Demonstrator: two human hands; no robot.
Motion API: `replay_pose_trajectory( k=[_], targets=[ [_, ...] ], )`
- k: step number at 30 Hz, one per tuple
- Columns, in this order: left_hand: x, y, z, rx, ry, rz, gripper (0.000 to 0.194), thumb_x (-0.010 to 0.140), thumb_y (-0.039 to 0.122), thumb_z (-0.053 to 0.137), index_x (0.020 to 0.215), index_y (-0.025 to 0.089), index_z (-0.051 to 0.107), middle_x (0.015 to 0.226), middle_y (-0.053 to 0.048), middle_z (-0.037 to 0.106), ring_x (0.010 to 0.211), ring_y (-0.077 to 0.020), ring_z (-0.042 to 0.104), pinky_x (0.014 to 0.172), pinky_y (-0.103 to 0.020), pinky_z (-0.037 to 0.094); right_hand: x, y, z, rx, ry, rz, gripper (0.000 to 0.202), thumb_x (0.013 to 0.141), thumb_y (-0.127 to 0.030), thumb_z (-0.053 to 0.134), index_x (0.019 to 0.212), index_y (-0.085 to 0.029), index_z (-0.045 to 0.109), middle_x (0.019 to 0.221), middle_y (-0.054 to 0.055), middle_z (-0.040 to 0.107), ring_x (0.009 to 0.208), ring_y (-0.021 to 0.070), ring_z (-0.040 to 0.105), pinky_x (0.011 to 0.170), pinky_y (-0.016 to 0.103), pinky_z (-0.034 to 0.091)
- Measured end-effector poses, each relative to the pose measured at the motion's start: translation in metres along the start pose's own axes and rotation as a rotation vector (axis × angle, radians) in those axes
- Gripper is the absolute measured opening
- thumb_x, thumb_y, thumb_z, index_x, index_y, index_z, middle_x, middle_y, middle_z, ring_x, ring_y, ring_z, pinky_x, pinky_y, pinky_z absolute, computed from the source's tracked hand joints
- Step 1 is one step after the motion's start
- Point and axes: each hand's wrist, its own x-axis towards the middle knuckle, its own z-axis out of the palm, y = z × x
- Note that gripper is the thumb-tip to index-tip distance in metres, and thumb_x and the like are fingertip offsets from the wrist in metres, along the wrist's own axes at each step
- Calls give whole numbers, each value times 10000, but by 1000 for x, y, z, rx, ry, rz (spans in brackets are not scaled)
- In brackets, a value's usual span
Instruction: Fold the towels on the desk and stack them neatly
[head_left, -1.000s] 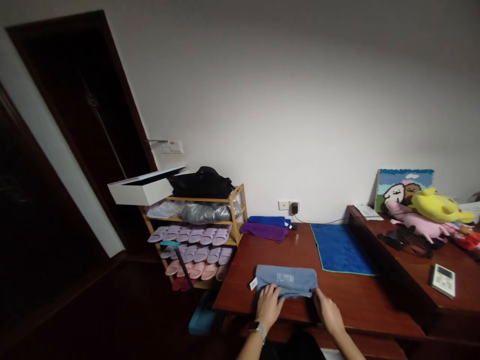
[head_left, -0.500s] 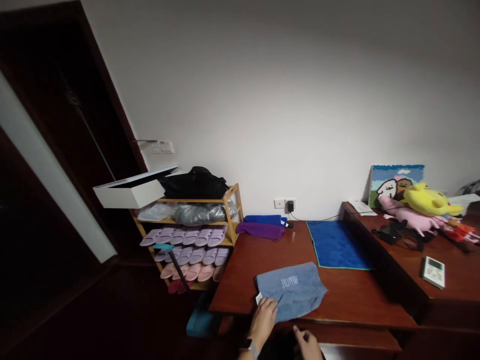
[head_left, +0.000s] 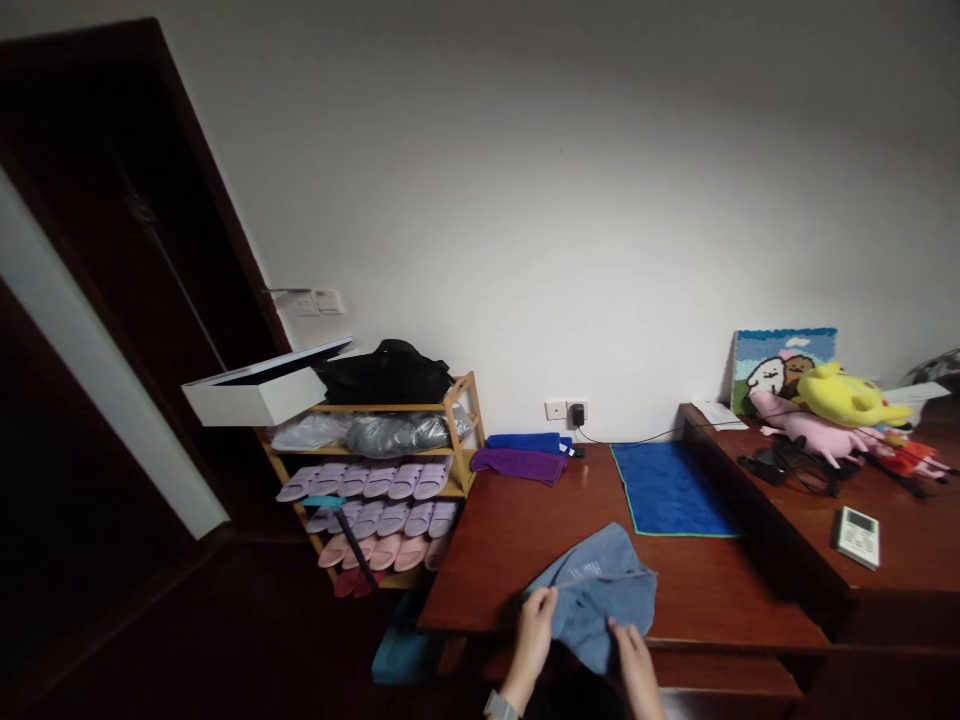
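A grey-blue cloth (head_left: 600, 590) with pale lettering lies bunched at the front edge of the reddish-brown table (head_left: 525, 530), part of it hanging over that edge. My left hand (head_left: 536, 625) pinches the cloth's left side; a watch is on that wrist. On the cloth's lower right part, my right hand (head_left: 632, 650) grips it between thumb and fingers. Behind, a blue cloth with a green border (head_left: 675, 490) lies flat. Folded purple (head_left: 521, 464) and blue (head_left: 525, 441) cloths rest at the table's back left.
A slipper rack (head_left: 465, 430) stands left of the table, with a black bag (head_left: 390, 375) and white box (head_left: 255, 397) on top. On the raised surface at right are plush toys (head_left: 847, 400), cables (head_left: 795, 468) and a white device (head_left: 858, 538).
The grey-blue cloth was spread flatter and is now lifted and folded over on its left side. My right hand has moved up from below the table edge and taken hold of it.
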Motion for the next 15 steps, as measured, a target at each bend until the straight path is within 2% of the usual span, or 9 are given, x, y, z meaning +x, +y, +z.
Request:
replay_pose_trajectory(
  k=[2,4,6,9,11,14,15],
  targets=[
    [10,17,-21,-193,95,-47,699,866,826,390,875,195,692,837,-58,742,809,-229,702,704,-324,532,3,-37,-27,105,73,-44,566,634,-778,648,836,-251,617,860,18,723,952,267,670,842,346,547],
    [18,37,-49,-525,238,-112,623,824,789,548,958,195,680,878,-57,745,795,-215,710,684,-317,541,5,-78,-57,176,107,-92,505,679,-718,685,845,-248,606,794,-13,692,816,212,661,744,310,543],
    [25,56,-81,-815,390,-142,532,745,692,739,926,198,664,769,-1,708,649,-159,667,596,-269,516,6,-117,-87,226,172,-97,459,701,-674,724,836,-260,578,691,-51,617,650,166,600,588,281,495],
    [31,71,-128,-1004,553,-129,379,749,495,836,818,198,610,564,106,536,435,-67,481,450,-190,412,5,-163,-132,308,235,-123,417,702,-616,767,788,-286,528,601,-75,495,482,127,450,427,276,360],
    [31,72,-156,-1070,639,-140,259,824,366,799,829,197,602,565,110,521,424,-59,467,448,-182,432,1,-181,-161,344,223,-158,414,687,-585,795,734,-303,496,557,-84,397,426,112,332,385,291,289],
    [24,64,-187,-1115,715,-170,22,940,219,652,944,199,642,717,41,656,572,-101,627,575,-217,555,-5,-189,-200,356,237,-187,397,676,-582,812,699,-325,511,544,-87,304,413,112,245,361,311,240],
    [20,61,-193,-1131,717,-184,53,963,183,601,968,199,651,772,16,687,643,-118,671,621,-228,581,-6,-187,-210,345,261,-190,387,684,-590,805,688,-332,517,543,-84,291,412,117,241,356,319,238]
  ],
)
